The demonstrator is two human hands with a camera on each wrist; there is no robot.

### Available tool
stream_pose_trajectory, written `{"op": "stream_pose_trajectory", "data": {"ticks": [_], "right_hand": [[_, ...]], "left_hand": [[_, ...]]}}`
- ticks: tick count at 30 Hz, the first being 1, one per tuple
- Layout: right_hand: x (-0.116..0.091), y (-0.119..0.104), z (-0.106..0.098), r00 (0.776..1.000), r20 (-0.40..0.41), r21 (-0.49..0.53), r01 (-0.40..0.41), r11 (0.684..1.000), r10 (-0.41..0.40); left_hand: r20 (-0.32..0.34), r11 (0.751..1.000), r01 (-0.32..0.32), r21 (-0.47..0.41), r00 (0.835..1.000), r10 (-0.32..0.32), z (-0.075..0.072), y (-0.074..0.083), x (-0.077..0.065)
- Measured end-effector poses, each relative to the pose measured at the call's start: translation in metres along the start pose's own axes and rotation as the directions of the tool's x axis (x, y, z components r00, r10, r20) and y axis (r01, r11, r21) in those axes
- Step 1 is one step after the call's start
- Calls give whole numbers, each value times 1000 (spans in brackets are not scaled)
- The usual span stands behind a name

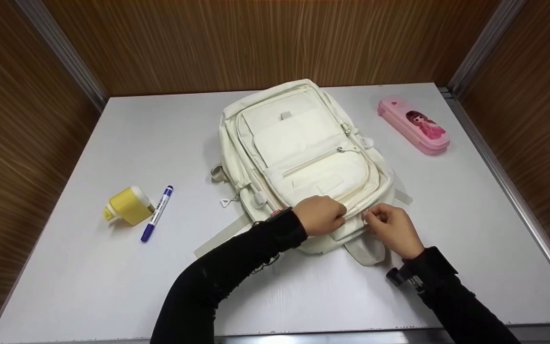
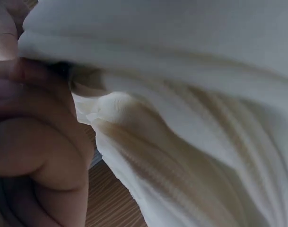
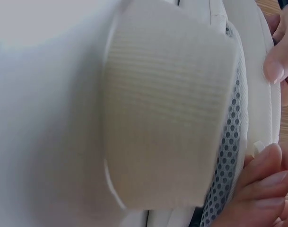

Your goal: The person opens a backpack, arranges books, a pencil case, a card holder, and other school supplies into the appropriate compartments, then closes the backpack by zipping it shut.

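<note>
A cream backpack (image 1: 303,138) lies on the table, its zipped front facing up. My left hand (image 1: 320,215) pinches the fabric at its lower edge, and the left wrist view shows those curled fingers (image 2: 44,142) beside folds with zipper tape (image 2: 214,113). Just to the right, my right hand (image 1: 393,228) has thumb and forefinger together at the lower right corner of the bag. Up close in the right wrist view, a small pale tab (image 3: 259,147) shows at its fingertips (image 3: 266,163); the exact grip is partly hidden. A wide strap (image 3: 167,109) fills that view's middle.
Left of the backpack lie a yellow bottle-shaped object (image 1: 131,206) with white ends and a blue-and-white marker (image 1: 157,213). A pink pencil case (image 1: 413,125) with a doll picture rests at the back right. Wood-grain panels (image 1: 265,43) enclose the white table (image 1: 160,138).
</note>
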State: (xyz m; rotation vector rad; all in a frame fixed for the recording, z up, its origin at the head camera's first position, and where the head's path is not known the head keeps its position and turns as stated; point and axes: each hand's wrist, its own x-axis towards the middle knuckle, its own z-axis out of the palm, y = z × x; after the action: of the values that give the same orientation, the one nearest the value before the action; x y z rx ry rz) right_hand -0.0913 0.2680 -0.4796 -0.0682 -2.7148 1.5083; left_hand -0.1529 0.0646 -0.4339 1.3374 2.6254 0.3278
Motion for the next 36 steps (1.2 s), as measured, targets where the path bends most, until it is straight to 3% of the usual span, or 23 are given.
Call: {"op": "stream_pose_trajectory", "data": {"ticks": [21, 28, 36], "right_hand": [[2, 2, -2, 994, -94, -168, 42, 985, -59], [-8, -6, 16, 991, -122, -143, 43, 989, -61], [-18, -15, 32, 992, -120, -135, 14, 991, -30]], "left_hand": [[9, 993, 70, -91, 998, -70, 7, 14, 27], [3, 996, 55, -72, 999, -55, 3, 11, 25], [36, 992, 66, -108, 997, -62, -2, 12, 32]]}}
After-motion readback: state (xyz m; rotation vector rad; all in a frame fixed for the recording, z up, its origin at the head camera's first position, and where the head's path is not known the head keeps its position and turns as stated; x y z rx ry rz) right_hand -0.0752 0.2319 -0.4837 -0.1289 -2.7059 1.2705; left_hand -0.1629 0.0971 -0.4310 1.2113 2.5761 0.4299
